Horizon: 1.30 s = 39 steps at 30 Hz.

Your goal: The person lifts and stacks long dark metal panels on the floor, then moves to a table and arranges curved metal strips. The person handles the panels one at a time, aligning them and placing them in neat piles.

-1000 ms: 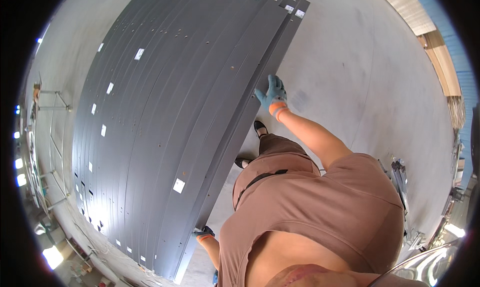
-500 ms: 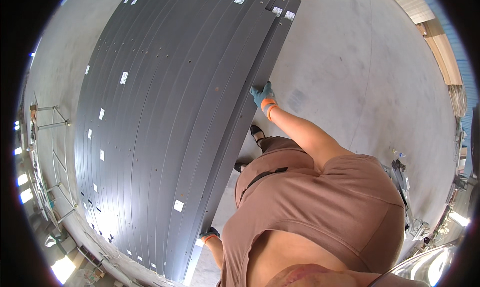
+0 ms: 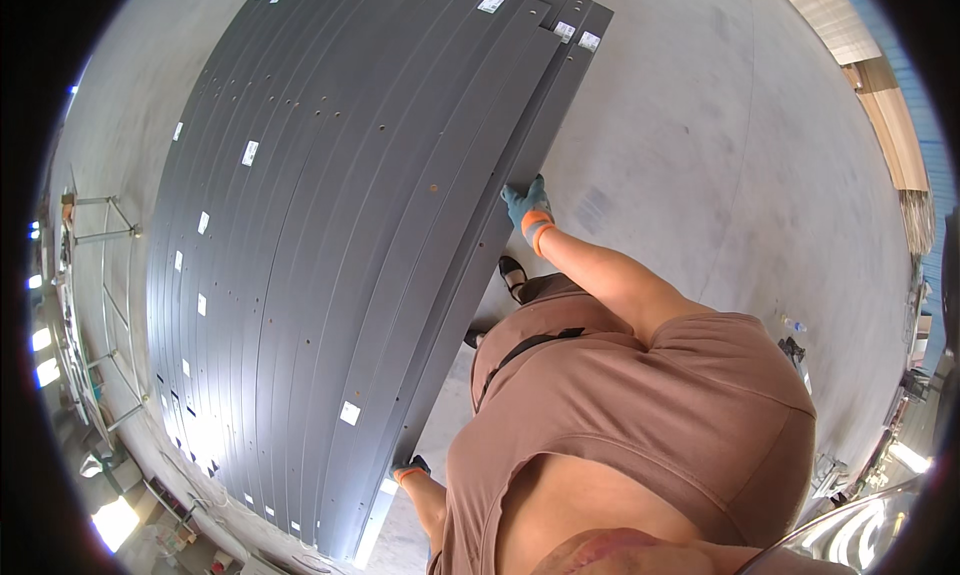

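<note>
Head view: grey panels spread across the left — right hand and left hand at their right edge, whether the fingers clamp I cannot tell — and an uneven hold could let that edge slip toward a black shoe.

You have a grey floor underfoot, smooth, with faint smudges, a thin dark line running across it and a darker patch ahead of you. Far right: tan boards, a ragged-edged bundle just beyond their near end, and a ribbed blue strip behind; whether wall or sheeting, you cannot tell. A small clear bottle lies on the floor to your right. To your left, a metal-tube frame stands on the floor. Lower left: blurred clutter. Bright white patches line your left rim; lamps or windows, unclear.
</note>
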{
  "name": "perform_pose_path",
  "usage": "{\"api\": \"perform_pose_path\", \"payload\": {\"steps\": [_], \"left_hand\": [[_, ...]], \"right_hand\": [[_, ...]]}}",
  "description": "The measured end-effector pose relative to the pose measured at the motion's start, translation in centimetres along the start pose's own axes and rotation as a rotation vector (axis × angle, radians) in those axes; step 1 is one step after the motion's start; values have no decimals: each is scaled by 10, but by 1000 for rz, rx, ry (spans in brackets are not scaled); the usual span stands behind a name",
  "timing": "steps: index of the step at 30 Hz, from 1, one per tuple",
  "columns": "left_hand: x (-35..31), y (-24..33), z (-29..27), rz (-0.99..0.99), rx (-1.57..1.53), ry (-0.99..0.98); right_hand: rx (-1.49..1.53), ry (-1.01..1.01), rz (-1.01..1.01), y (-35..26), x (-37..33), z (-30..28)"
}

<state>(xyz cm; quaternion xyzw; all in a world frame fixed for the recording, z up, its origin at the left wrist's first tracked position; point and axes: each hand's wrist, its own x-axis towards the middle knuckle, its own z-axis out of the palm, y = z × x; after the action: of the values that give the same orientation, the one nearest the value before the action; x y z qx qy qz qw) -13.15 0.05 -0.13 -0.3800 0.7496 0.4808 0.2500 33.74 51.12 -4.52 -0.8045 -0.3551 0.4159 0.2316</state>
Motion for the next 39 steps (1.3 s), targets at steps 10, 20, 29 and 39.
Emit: {"api": "perform_pose_path", "payload": {"steps": [10, 20, 29, 39], "left_hand": [[-14, -18, 14, 20, -33, -29], [9, -23, 23, -24, -589, -259], [-36, -51, 36, -38, -793, 51], [-20, -59, 26, -57, -405, -95]], "right_hand": [[124, 79, -58, -17, -11, -20], [193, 168, -217, 1, 38, -21], [-492, 307, -682, -56, -47, -30], [-705, -900, -2167, -32, -319, 114]]}}
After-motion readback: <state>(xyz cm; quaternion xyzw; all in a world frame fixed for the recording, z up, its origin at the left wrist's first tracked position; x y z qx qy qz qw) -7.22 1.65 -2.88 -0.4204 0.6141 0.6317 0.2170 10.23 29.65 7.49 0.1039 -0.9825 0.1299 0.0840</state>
